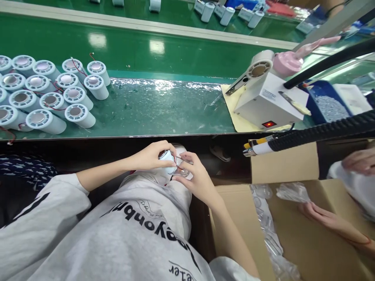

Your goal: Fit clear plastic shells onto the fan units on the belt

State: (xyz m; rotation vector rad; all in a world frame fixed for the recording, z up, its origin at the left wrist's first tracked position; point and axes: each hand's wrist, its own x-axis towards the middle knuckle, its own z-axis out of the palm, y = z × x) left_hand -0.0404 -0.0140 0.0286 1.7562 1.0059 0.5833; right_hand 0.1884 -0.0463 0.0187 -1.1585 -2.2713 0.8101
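Observation:
Over my lap, my left hand [154, 155] is closed around a light blue cylinder part [168, 159] with a dark round end. Red wires run from it toward my right hand [195, 173], whose fingers are curled around a small clear piece [184, 168] beside the cylinder. What exactly the right fingertips pinch is too small to tell. On the green bench at the left stand several similar light blue cylinders [79, 115], some with red wires.
A white machine [263, 101] with a lit red switch sits on the bench at the right. Black hoses [310, 134] reach in from the right. Below, another person's hand [322, 218] holds clear plastic over a cardboard box [234, 218]. A blue bin [315, 88] stands behind.

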